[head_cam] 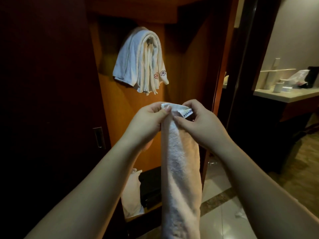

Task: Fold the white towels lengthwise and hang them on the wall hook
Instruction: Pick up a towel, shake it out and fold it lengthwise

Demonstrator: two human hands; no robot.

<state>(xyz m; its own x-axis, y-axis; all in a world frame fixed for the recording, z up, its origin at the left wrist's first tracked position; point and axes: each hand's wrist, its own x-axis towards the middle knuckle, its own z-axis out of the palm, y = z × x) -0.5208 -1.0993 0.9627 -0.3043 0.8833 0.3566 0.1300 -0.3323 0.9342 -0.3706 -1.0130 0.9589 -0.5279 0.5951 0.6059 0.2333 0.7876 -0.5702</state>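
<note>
A white towel (181, 163) hangs down in a long narrow strip in front of me. My left hand (148, 119) pinches its top left corner between thumb and fingers. My right hand (198, 121) pinches the top right edge, where a small printed label (187, 113) shows. The two hands are close together at chest height. Higher up, several folded white towels (139, 61) drape over a wall hook on the orange wooden panel; the hook itself is hidden under them. Two of those hanging towels carry small flower embroidery.
A dark wardrobe door (48, 100) with a metal handle (99, 137) stands at the left. A pale bag (131, 192) and a black box (150, 185) sit low in the alcove. At the right, a counter (284, 96) holds cups and packets. The tiled floor (219, 213) lies below.
</note>
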